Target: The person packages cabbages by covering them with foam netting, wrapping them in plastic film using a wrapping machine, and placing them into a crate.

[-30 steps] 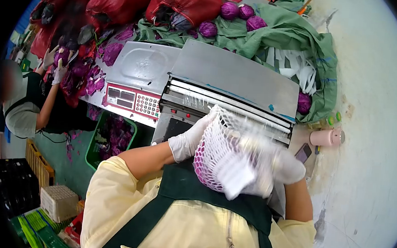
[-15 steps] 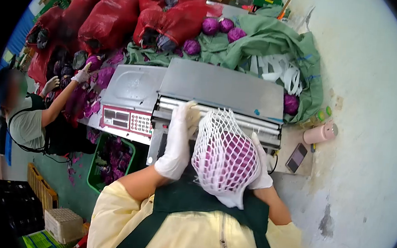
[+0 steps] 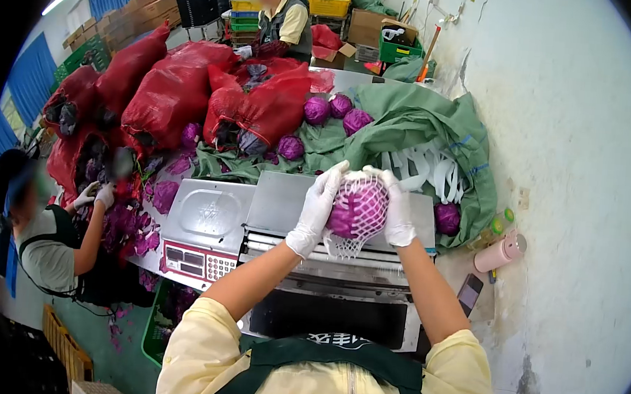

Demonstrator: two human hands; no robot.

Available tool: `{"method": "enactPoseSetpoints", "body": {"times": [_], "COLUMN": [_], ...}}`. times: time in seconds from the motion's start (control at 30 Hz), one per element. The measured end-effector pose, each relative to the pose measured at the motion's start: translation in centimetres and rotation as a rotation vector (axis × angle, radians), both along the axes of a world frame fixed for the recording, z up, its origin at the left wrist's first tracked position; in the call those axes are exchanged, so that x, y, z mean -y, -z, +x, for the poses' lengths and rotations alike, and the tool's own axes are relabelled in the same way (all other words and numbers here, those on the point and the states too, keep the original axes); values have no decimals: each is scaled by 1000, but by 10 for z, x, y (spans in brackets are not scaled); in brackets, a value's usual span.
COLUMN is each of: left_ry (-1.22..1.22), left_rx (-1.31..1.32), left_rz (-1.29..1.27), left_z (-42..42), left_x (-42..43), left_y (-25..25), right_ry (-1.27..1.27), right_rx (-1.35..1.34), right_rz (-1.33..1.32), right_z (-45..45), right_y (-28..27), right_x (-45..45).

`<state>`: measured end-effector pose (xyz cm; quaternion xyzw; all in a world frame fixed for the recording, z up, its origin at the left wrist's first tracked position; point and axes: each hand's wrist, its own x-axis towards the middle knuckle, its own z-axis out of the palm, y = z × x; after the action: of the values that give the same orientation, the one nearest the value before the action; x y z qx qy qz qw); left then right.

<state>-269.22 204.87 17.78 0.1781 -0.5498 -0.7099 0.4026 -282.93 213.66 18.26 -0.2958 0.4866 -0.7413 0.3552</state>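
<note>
Both gloved hands hold a purple cabbage (image 3: 359, 206) in a white mesh net, over the metal wrapping machine (image 3: 276, 207). My left hand (image 3: 317, 208) grips its left side, with the fingers pointing up and away. Against the right side and top edge lies my right hand (image 3: 397, 209), its fingers curved round the net. The loose end of the net hangs down toward me between the hands. Left of the machine stands a weighing scale (image 3: 207, 211) with a red keypad panel. White net strips (image 3: 436, 173) lie behind my right hand on green cloth.
Red sacks (image 3: 172, 89) and loose purple cabbages (image 3: 290, 147) cover the far side. At the left a co-worker (image 3: 49, 243) handles leaves; another person (image 3: 285, 20) stands at the back. A pink bottle (image 3: 500, 254) and a phone (image 3: 469, 292) are at the right, near the wall.
Both hands and the netted cabbage have moved forward, away from my body, to above the machine. The view has tilted up, showing the person at the back.
</note>
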Motion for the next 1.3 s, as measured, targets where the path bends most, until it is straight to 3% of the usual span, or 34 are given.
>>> {"method": "enactPoseSetpoints", "body": {"times": [0.03, 0.17, 0.23, 0.27, 0.37, 0.43, 0.5, 0.57, 0.63, 0.73, 0.83, 0.97, 1.03, 1.1, 1.13, 1.17, 1.2, 1.23, 1.3], "left_ry": [-4, -120, -104, -99, -77, 22, 115, 203, 112, 171, 366, 481, 437, 493, 368, 248, 208, 350, 302], "left_rx": [-18, 137, 198, 302, 282, 169, 52, 283, 378, 846, 1016, 1031, 875, 825, 735, 643, 568, 779, 663], "left_rz": [-11, -450, -721, -899, -1199, -1295, -1381, -1338, -1417, -1832, -1914, -1897, -2079, -1956, -1737, -1517, -1267, -530, -305], "left_z": [-7, -10, 2, 5, 9, 6, 15, 46, 80, 146, 179, 152, 132, 125, 126, 130, 138, 147, 161], "left_x": [7, 17, 11, 14, 17, 21, 13, 6, 27, 71, 87, 68, 53, 47, 46, 47, 40, 19, -2], "left_y": [16, 54, 35, 40, 30, 34, 30, -5, -4, 15, 14, 19, 27, 38, 54, 70, 72, 33, -19], "right_ry": [29, 5, -19, -12, -2, 68, 64, 186, 162, -89, -294, -642, -595, -546, -407, -408, -433, -440, -357], "right_rx": [-112, -132, -52, -135, -349, -670, -734, -846, -1208, -1734, -1982, -2160, -2160, -2034, -1860, -1864, -1386, -892, -858], "right_rz": [-30, -7, 6, 49, 139, 161, 195, 243, 297, 365, 449, 542, 419, 333, 252, 248, 479, 668, 582], "right_z": [-7, -19, -20, -23, -28, -22, -24, -30, -40, -69, -78, -62, -54, -44, -34, -31, -26, -23, -13], "right_y": [18, 72, 66, 68, 60, 49, 47, 43, 13, -3, -1, 7, 30, 43, 44, 39, 24, 4, -51], "right_x": [9, 18, 14, 13, 3, -6, -16, -33, -67, -121, -151, -146, -138, -131, -131, -137, -145, -152, -164]}}
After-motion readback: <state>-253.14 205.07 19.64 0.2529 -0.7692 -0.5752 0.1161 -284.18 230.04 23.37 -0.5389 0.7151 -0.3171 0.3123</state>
